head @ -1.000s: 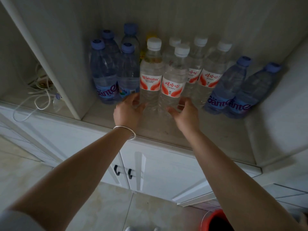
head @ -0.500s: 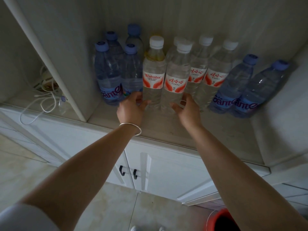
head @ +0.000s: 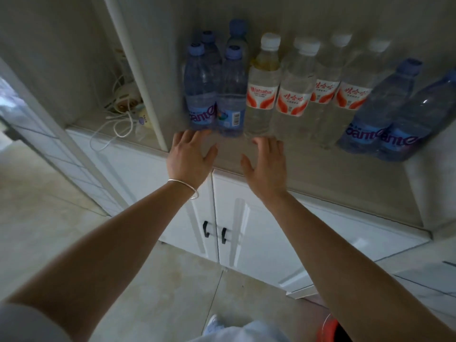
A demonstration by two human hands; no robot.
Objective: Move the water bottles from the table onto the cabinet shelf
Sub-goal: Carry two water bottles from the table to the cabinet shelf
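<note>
Several water bottles stand upright on the cabinet shelf (head: 320,178). Blue-capped bottles (head: 201,95) cluster at the left, white-capped bottles with red and white labels (head: 262,92) fill the middle, and two more blue-capped bottles (head: 377,112) lean at the right. My left hand (head: 191,159) hovers at the shelf's front edge with fingers spread, holding nothing. Beside it my right hand (head: 265,166) is also spread and empty, just short of the two front white-capped bottles (head: 293,95).
A vertical divider (head: 138,70) separates the shelf from a left compartment holding a power strip and white cables (head: 123,107). White cabinet doors with black handles (head: 214,233) sit below. A red bucket (head: 328,327) stands on the tiled floor at bottom right.
Both hands have let go of the two front white-capped bottles and pulled back toward the shelf edge with fingers spread. The view has shifted left and back.
</note>
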